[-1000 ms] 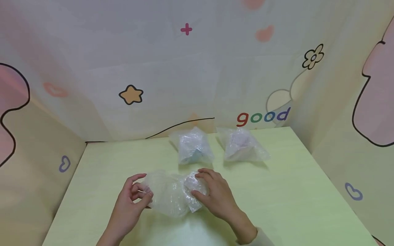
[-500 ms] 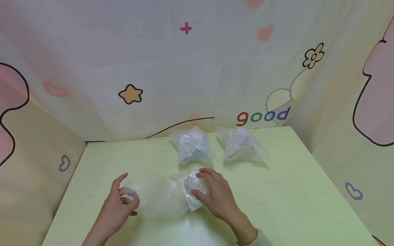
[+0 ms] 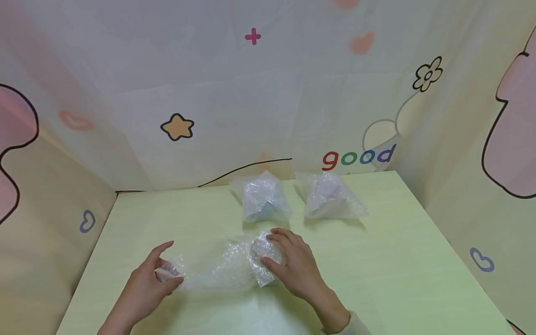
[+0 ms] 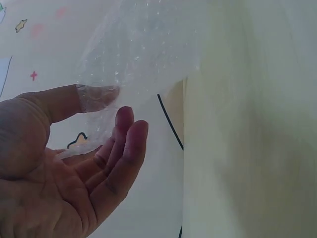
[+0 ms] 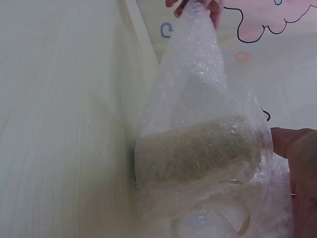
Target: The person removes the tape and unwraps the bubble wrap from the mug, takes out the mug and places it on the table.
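A length of clear bubble wrap (image 3: 226,270) stretches sideways between both hands, low over the table. Its free left end is pinched by my left hand (image 3: 144,284), bunched between thumb and fingers. In the left wrist view the thumb lies behind the clear film (image 4: 148,49). My right hand (image 3: 299,267) curves its fingers and thumb over the wrapped bundle (image 3: 264,258) at the other end. Through the layers in the right wrist view shows a rounded olive-brown object (image 5: 198,153); the wrap blurs what kind it is.
Two more bubble-wrapped packages stand on the pale green table near the back wall: one with a bluish patch (image 3: 265,200), the other a pointed one (image 3: 332,197) to its right. Patterned cloth walls (image 3: 234,102) enclose the table (image 3: 398,279) at the back and both sides.
My left hand has moved left, drawing the bubble wrap out longer; the film between the hands has narrowed and twisted. The right hand has stayed in place on the bundle.
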{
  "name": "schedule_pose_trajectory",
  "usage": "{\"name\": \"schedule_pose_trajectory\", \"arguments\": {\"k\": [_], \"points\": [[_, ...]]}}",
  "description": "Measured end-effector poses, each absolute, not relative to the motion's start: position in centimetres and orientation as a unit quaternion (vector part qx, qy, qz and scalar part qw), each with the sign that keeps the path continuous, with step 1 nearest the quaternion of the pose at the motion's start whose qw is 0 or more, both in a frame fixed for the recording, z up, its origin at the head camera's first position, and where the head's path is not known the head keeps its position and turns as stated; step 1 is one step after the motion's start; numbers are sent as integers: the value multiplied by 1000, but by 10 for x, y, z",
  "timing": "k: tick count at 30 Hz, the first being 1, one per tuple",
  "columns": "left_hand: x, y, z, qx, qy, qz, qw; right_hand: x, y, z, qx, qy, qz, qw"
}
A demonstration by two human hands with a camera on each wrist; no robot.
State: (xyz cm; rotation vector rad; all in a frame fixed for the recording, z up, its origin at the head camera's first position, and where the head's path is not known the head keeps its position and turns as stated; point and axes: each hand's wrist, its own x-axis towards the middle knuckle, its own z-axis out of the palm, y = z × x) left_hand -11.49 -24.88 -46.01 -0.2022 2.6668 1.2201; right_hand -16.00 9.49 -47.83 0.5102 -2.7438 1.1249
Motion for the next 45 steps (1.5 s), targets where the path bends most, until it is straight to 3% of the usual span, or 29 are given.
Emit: {"name": "schedule_pose_trajectory", "arguments": {"k": [16, 31, 45], "points": [[-124, -256, -479, 1, 933, 337, 130, -161, 95, -480, 171, -906, 381, 65], [-144, -262, -478, 20, 922, 326, 210, -161, 95, -480, 170, -906, 383, 59], [-163, -242, -471, 48, 951, 234, 195, -161, 95, -479, 166, -908, 380, 60]]}}
